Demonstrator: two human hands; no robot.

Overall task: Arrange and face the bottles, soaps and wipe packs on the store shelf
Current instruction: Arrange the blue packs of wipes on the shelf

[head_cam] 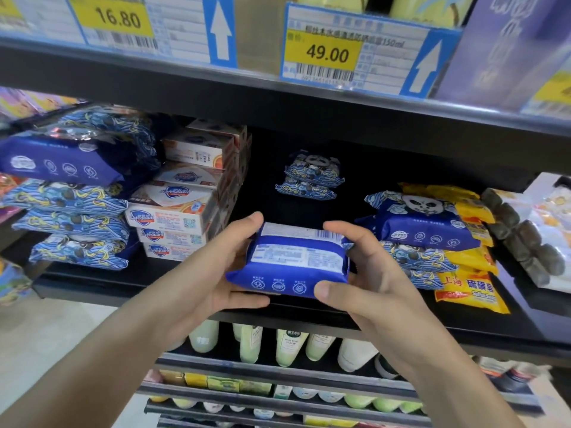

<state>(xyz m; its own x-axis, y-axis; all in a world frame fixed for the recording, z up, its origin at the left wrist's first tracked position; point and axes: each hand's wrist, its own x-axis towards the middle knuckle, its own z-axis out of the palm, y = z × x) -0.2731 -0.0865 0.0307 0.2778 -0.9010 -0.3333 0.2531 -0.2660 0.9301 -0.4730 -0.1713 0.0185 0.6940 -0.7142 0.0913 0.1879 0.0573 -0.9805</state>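
Item: blue soft plastic wipe pack (pixel 293 264); my left hand (pixel 228 267) and right hand (pixel 364 273) clasp its ends. Likely light, squashy, slick; best held by both ends.

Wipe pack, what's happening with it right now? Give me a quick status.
Left hand and right hand grip blue wipe pack, back label up. Held over shelf edge. Open gap behind; nothing blocking.

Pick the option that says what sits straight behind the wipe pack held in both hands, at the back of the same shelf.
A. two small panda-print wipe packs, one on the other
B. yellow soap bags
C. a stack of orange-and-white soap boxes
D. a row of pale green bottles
A: past the held wipe pack, gripped by the left hand and right hand, two small panda-print packs lie stacked at the shelf's back.
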